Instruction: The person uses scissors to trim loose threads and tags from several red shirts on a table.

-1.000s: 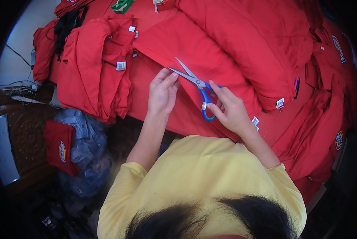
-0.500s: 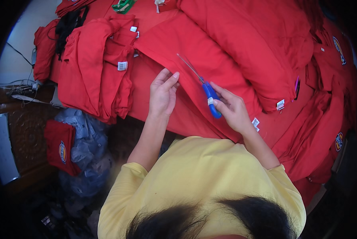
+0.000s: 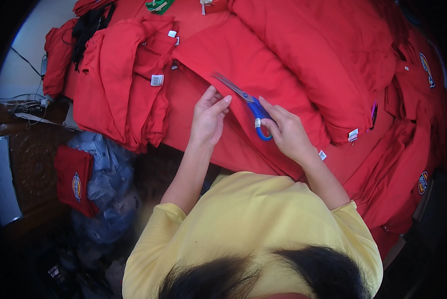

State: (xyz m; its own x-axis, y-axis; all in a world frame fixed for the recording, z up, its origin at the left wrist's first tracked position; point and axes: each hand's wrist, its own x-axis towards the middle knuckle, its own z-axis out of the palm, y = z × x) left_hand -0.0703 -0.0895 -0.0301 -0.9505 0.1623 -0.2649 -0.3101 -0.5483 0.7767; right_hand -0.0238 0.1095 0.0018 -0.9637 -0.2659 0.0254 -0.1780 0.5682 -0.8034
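A folded red garment [image 3: 263, 74] lies in front of me, one long edge slanting from upper left to lower right. At that edge my left hand [image 3: 209, 117] is closed, thumb and fingers pinching the cloth. My right hand [image 3: 287, 130] grips blue-handled scissors [image 3: 257, 112] by their loops, with something white wrapped round one loop. The thin metal blades point up and left, just above the cloth and close beyond my left fingertips. A small white tag [image 3: 322, 155] sticks out at the garment's near end.
A stack of folded red garments [image 3: 121, 84] with white tags stands at left. A thick red bundle [image 3: 328, 65] lies behind, and more red clothing [image 3: 390, 164] heaps at right. Clear plastic bags [image 3: 106, 184] and a red folded piece [image 3: 74, 177] sit below the table's left edge.
The scissors have turned in my right hand so their blades show broader, and the blades have moved slightly left. My left hand stays at the cloth edge. The whole view has shifted a little.
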